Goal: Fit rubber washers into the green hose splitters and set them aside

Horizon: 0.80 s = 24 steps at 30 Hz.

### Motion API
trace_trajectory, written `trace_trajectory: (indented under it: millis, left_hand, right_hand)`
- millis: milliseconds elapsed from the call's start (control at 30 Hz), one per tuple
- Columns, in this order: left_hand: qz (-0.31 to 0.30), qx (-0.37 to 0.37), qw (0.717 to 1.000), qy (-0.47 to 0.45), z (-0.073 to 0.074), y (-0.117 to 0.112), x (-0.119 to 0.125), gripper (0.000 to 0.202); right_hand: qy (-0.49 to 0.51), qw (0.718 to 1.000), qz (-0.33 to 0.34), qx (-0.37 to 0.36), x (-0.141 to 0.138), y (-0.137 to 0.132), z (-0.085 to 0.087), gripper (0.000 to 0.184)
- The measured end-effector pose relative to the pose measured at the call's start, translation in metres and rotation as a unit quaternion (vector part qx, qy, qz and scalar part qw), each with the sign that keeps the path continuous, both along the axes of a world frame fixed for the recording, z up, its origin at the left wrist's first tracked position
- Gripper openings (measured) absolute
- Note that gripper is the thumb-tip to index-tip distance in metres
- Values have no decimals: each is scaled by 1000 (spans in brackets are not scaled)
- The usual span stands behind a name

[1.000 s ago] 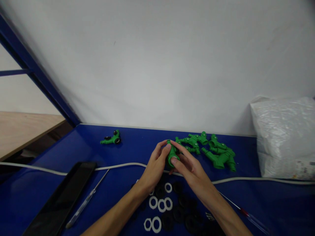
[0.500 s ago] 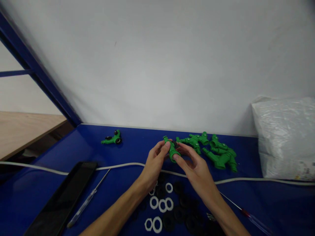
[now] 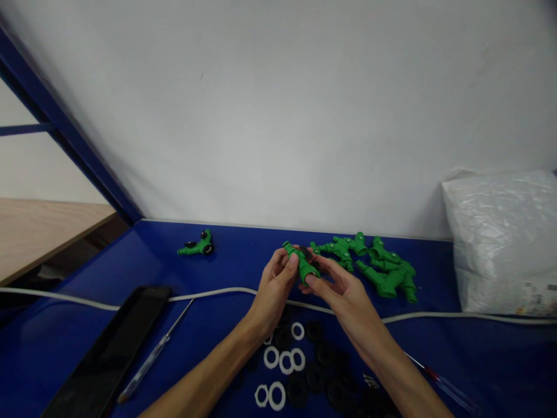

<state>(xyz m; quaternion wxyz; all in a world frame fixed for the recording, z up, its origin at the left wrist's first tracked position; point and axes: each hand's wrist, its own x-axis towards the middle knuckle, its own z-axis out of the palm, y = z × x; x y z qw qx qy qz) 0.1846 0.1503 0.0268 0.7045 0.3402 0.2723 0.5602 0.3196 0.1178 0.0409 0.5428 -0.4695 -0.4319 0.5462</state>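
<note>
One green fitting sat just below the frame's centre, where we saw the left hand pinching its upper part and the right hand gripping its lower end. Toward the bottom we saw white rings and black rings; right of centre, clustered green fittings; at lower left, a black phone.

Dim o'all; wall brightest nr ctr, 1 dark corner top R. Bag w/ soft sheen. Black rings murky.
</note>
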Motion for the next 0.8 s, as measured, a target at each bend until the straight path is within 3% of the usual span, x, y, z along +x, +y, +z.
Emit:
trace_trajectory:
  millis: [233,800]
  left_hand:
    - [-5,21,1000,2,-5,-1,0,28]
    - [15,14,1000,13,0,-1,-1,32]
  right_hand:
    - [13,1000,-2,5,1,0,-4,52]
    - [-2,1000,-8,20,3,-1,-5,54]
